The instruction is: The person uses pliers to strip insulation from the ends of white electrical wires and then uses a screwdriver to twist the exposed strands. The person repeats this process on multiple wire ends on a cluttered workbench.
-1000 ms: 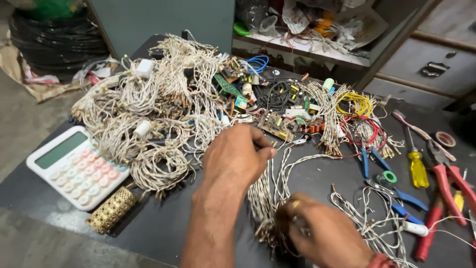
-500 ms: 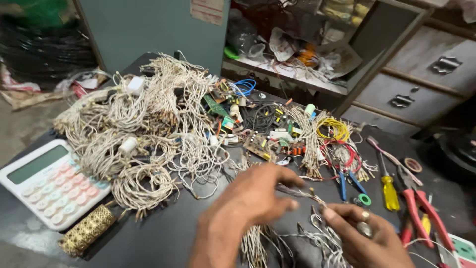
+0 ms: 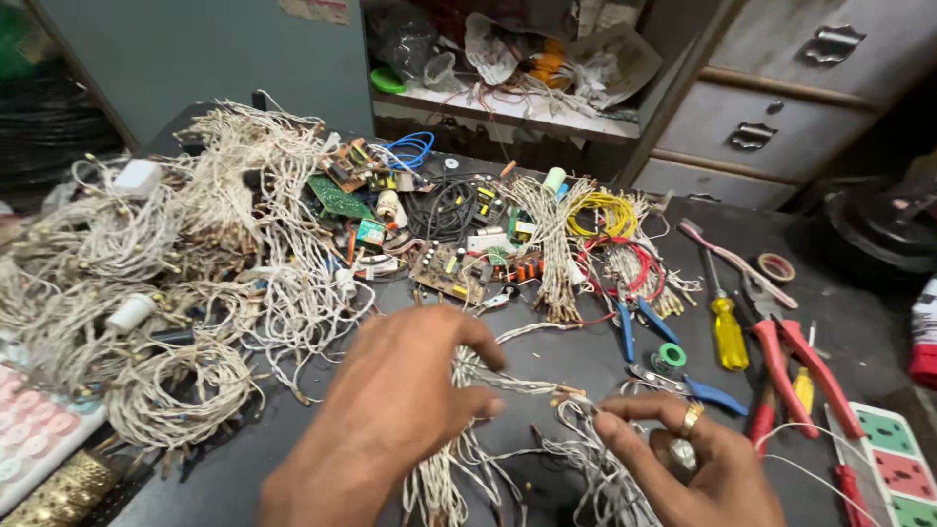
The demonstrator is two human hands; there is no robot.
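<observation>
Both hands worked the near edge of the dark table [image 3: 859, 332]. The left hand [image 3: 410, 390] was closed, pinching a bundle of thin white wire strands [image 3: 508, 381]; the right hand [image 3: 683, 459], ring on one finger, pinched the same bundle's far end between thumb and fingertip. The strands stretched between the two hands, then trailed down toward the near edge in loose tangled loops.

Risks, as I judged them: the thin strands could snag on the loose loops lying under the hands and drag more wire along, or snap if pulled hard. The blue-handled cutters [image 3: 673, 366] lay just beyond the right hand, so trailing wire could catch them. The big pile of white wire coils [image 3: 185, 273] sat near on the left and could get mixed in.

The bundle looked off-white, thin, kinked, with small dark tips; exact strand count couldn't be told.
</observation>
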